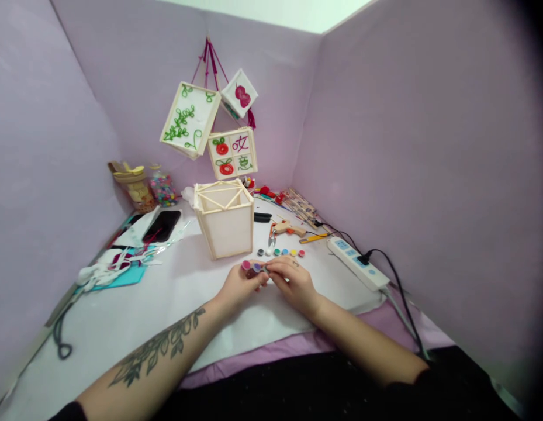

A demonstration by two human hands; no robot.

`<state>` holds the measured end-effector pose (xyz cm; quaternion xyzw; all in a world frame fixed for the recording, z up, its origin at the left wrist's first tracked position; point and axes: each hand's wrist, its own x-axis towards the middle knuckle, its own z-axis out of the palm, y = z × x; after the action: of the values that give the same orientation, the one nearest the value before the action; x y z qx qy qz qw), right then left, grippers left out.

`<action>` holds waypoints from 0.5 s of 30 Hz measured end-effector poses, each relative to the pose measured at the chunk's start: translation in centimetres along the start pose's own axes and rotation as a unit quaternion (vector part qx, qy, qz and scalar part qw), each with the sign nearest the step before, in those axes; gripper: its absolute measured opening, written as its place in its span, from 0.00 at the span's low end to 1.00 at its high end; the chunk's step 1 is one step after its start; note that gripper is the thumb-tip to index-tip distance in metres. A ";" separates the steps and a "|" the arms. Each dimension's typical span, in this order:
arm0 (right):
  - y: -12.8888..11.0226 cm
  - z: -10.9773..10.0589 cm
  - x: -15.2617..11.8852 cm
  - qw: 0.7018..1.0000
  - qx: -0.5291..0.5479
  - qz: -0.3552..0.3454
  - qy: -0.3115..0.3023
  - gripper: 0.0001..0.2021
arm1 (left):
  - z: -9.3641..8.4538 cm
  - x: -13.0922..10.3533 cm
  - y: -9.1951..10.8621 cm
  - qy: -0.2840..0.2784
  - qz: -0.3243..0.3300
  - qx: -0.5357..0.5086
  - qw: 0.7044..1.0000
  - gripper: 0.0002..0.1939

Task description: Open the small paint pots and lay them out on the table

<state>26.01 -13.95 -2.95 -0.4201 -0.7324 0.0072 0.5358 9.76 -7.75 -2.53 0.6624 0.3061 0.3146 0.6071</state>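
Head view gives me one frame, and I count two hands meeting low on the white desk (pixel 122 316). My left hand (pixel 238 286) is clenched round a strip of small paint pots (pixel 252 268); I make out two caps, a pink and a purplish one, and the remainder is hidden under my fingers. My right hand (pixel 293 283) pinches the strip's near end, so that grip is closed on the pots too. The strip sits just above the desk, right in front of the stick lantern frame (pixel 225 219).

Just beyond my hands lies a second row of paint pots (pixel 280 252), six caps as far as I can count. Three decorated panels (pixel 210 126) hang from red cords on the back wall; one carries two characters I cannot read, plus two red fruit shapes. Two jars (pixel 148 187) stand at the left, one full of beads. One black phone (pixel 162 225), one glue gun (pixel 289 229) and one power strip (pixel 358 263) with a single plug lie about. The clutter beside the teal mat (pixel 126 275) is too tangled to sort out.
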 end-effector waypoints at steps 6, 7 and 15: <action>-0.2 0.4 0.6 0.999 -0.020 -0.027 0.020 0.08 | -1.3 -0.5 1.1 -0.004 0.057 0.063 0.996 0.15; -0.2 0.5 0.8 0.999 -0.018 -0.031 0.022 0.08 | -1.5 -0.5 1.1 -0.007 0.064 0.069 0.996 0.14; -0.4 1.4 1.6 0.999 0.017 -0.027 0.038 0.09 | -1.9 -0.5 0.7 0.021 0.070 0.087 0.993 0.18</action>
<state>24.58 -12.58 -2.12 -0.3909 -0.7224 -0.0102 0.5703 7.93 -7.04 -1.75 0.7261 0.2975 0.3421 0.5169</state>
